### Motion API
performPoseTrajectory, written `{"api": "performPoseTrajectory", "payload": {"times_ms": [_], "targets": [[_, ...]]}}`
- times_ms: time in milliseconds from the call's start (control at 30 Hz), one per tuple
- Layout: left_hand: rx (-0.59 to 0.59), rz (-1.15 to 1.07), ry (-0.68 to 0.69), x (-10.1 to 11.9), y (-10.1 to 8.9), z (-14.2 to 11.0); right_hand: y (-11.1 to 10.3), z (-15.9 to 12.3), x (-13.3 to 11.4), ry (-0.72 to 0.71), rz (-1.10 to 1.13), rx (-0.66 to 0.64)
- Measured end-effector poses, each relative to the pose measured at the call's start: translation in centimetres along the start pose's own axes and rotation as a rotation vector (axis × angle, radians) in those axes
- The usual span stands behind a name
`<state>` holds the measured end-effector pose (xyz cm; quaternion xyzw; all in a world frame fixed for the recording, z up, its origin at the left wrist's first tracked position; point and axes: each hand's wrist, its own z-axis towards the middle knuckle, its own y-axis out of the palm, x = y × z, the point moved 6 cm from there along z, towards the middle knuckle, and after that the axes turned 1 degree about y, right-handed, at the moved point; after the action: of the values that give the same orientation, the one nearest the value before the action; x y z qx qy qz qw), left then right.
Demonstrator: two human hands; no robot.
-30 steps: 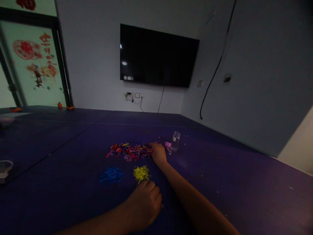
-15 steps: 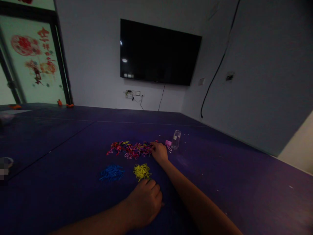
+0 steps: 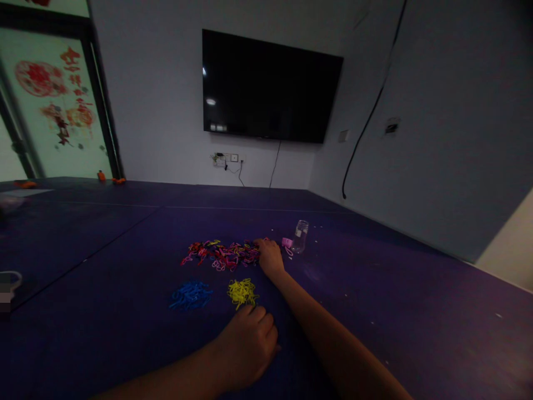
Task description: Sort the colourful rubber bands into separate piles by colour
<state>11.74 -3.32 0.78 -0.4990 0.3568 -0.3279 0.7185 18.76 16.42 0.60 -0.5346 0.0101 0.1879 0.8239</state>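
Open purple mat [image 3: 400,311] right of the right arm [image 3: 328,339]; a gap between blue bands [image 3: 191,295] and yellow bands [image 3: 242,292]; left hand [image 3: 252,344] blocks yellow's near side; clear jar [image 3: 300,236] obstructs beside the right hand [image 3: 270,258]!

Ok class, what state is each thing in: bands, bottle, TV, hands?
Blue bands: loose pile
Yellow bands: loose pile
Mixed bands: loose, spread out
Bottle: standing, no cap on
TV: screen dark
Left hand: curled, contents unclear
Right hand: at mixed bands, grip unclear
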Motion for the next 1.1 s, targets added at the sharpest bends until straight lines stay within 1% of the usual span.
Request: {"api": "performPoseTrajectory", "payload": {"times_ms": [100,300,367,433,467,533,667,767,833,867,900,933,967,1067,1100], "targets": [[0.001,-0.003,0.001,0.0,0.0,0.0,0.1,0.2,0.7,0.000,0.093,0.064],[0.007,0.014,0.011,0.1,0.1,-0.2,-0.3,0.3,2.2,0.062,0.298,0.216],[0.018,0.030,0.021,0.1,0.1,-0.2,-0.7,0.2,2.4,0.071,0.396,0.276],[0.029,0.042,0.030,0.2,0.1,-0.2,-0.8,0.2,2.5,0.066,0.530,0.291],[0.032,0.044,0.034,0.2,0.1,-0.2,-0.7,0.2,2.4,0.054,0.612,0.265],[0.030,0.041,0.032,0.2,0.1,-0.2,-0.1,0.1,1.9,0.011,0.789,0.134],[0.022,0.037,0.031,0.1,0.0,-0.2,0.9,-0.6,-0.2,-0.083,1.064,-0.253],[0.020,0.054,0.030,0.1,0.1,-0.2,1.1,-1.4,-1.7,-0.097,1.169,-0.480],[0.018,0.062,0.027,0.1,0.3,-0.2,1.1,-1.8,-2.4,-0.101,1.165,-0.565],[0.019,0.063,0.029,0.1,0.3,-0.2,1.0,-1.8,-2.7,-0.104,1.141,-0.572],[0.022,0.064,0.032,0.1,0.4,-0.2,1.0,-1.8,-2.8,-0.104,1.103,-0.549],[0.024,0.064,0.034,0.1,0.5,-0.1,0.8,-1.6,-2.7,-0.099,1.053,-0.491],[0.027,0.066,0.036,0.1,0.6,-0.1,0.5,-1.3,-2.4,-0.089,0.992,-0.399],[0.035,0.088,0.041,0.1,0.6,0.0,-0.7,-0.7,-1.4,-0.052,0.756,-0.062],[0.039,0.094,0.043,0.1,0.6,0.0,-1.1,-0.6,-1.3,-0.058,0.677,0.022]]}}
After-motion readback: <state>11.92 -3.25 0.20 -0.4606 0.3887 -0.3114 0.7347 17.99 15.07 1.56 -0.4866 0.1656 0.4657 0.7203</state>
